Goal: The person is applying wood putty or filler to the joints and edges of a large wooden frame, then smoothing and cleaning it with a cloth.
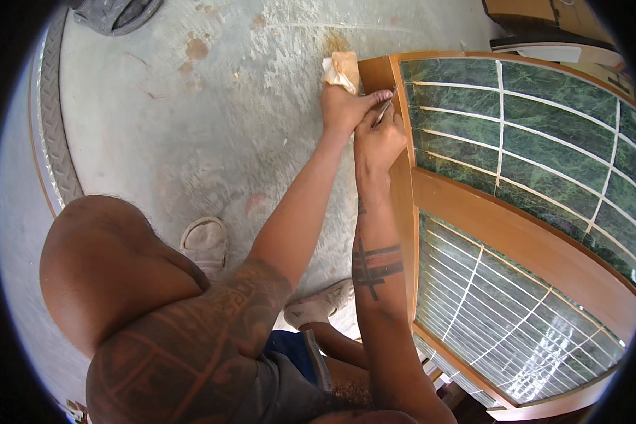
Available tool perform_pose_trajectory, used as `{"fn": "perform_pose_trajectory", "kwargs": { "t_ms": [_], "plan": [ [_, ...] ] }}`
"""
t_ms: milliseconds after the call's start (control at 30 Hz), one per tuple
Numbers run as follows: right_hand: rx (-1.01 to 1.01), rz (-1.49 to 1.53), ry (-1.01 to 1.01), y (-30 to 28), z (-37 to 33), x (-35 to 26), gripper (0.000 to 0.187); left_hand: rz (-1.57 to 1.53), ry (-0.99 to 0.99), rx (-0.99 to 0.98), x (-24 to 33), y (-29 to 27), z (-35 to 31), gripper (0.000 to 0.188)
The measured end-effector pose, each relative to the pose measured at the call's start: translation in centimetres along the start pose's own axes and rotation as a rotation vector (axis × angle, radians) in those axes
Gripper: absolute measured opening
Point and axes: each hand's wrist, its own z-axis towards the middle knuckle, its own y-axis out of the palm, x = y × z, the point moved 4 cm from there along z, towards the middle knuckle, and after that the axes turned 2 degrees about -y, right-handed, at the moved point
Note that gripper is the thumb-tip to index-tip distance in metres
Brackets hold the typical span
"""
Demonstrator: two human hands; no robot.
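Note:
My left hand (340, 112) is closed round a tan, folded piece with a crumpled white part (343, 69), which sticks out beyond its fingers; whether it is paper or cloth I cannot tell. Its thumb reaches across to the wooden frame's edge. Right beside it, my right hand (380, 147) pinches a thin, pale metal tool (384, 110), its tip close to the frame. The brown wooden frame (487, 189) stands at my right. It holds dark green, marbled panes (459, 72) crossed by white strips, and a lower pane with closely spaced white lines (487, 283).
Grey, stained floor (162, 134) spreads to the left, bordered by a ridged metal strip (49, 127). A dark, rounded object (116, 15) lies at the far left. My bent knee and pale shoes (205, 244) are close to the frame. Brown furniture (544, 18) stands at the far right.

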Motion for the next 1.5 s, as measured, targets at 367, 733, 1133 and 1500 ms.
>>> {"fn": "perform_pose_trajectory", "kwargs": {
  "t_ms": [367,733,1133,1500],
  "plan": [
    [-0.004,0.015,0.033,0.3,0.0,-1.2,0.013,0.226,0.155,0.137,-0.4,-1.7,1.3,0.053],
    [-0.005,-0.003,0.055,0.2,0.2,-0.8,0.015,0.103,0.104,0.143,-0.5,-1.2,0.9,0.055],
    [-0.009,0.006,0.106,-0.6,-0.9,-0.6,0.015,0.171,0.141,0.102,0.0,-1.2,-0.3,0.058],
    [-0.075,0.002,0.086,-0.2,-0.6,0.5,0.027,0.108,0.16,0.122,-0.3,-0.7,-0.3,0.054]
  ]
}}
